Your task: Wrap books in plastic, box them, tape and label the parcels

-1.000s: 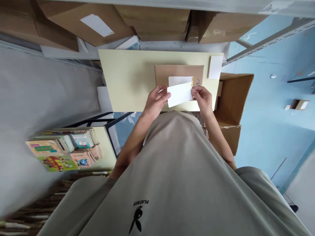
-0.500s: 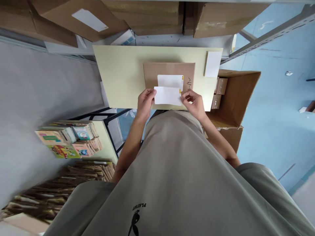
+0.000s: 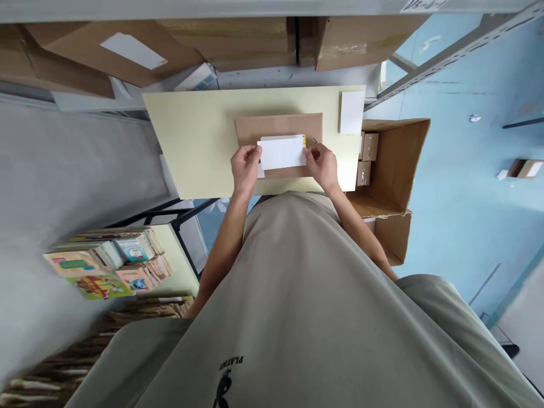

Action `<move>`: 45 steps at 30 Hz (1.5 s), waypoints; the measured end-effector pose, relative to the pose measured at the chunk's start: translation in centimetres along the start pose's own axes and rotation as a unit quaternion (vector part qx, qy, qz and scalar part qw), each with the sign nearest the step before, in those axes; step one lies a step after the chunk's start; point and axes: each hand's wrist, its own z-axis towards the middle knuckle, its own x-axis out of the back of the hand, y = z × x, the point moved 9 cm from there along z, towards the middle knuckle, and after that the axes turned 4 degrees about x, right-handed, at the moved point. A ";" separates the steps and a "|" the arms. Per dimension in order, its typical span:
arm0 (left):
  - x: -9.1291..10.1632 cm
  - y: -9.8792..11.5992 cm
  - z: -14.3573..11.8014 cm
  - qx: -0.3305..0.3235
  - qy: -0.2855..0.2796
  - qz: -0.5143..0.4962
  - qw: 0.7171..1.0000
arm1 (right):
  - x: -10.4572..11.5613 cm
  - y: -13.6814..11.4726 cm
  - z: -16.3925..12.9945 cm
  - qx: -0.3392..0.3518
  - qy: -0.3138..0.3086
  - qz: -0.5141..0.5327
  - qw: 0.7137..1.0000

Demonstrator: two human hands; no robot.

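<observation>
A white paper sheet (image 3: 283, 154) is held level over a brown envelope (image 3: 250, 127) that lies on the pale yellow tabletop (image 3: 191, 141). My left hand (image 3: 244, 170) pinches the sheet's left edge and my right hand (image 3: 322, 165) pinches its right edge. A second white sheet with a yellow tab (image 3: 302, 138) lies on the envelope, mostly hidden behind the held one.
A small white pad (image 3: 352, 111) lies at the table's far right corner. An open cardboard box (image 3: 399, 164) with small brown packets stands to the right on the blue floor. Cardboard boxes (image 3: 127, 51) fill the shelf behind. Stacked books (image 3: 106, 263) sit lower left.
Both hands moved the held sheet forward, from the table's near edge to over the envelope, so it now covers most of the lying sheet. The view shifted slightly.
</observation>
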 end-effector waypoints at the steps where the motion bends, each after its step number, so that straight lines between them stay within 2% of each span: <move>1: -0.3 0.0 0.5 -0.006 0.007 0.017 1.000 | -0.3 0.4 0.4 -0.009 0.005 -0.021 1.000; 9: -1.4 0.4 1.2 -0.042 0.036 0.094 0.994 | -1.3 1.6 1.3 -0.062 0.007 -0.128 0.990; 15: -1.6 0.7 1.2 -0.034 0.033 0.135 0.990 | -1.4 1.8 1.7 -0.102 -0.001 -0.169 0.980; 33: -1.9 0.9 0.9 -0.027 0.043 0.186 0.981 | -1.4 1.7 2.0 -0.130 -0.011 -0.190 0.973; 38: -2.1 1.1 0.8 -0.036 0.035 0.153 0.987 | -1.2 1.3 2.0 -0.103 -0.027 -0.214 0.971; 42: -2.1 1.6 0.6 -0.047 0.045 0.141 0.988 | -1.2 -0.3 0.5 -0.024 -0.048 -0.241 0.969; 45: -2.0 2.0 0.4 -0.060 0.056 0.155 0.984 | -2.0 -1.7 -1.6 0.048 -0.089 -0.284 0.953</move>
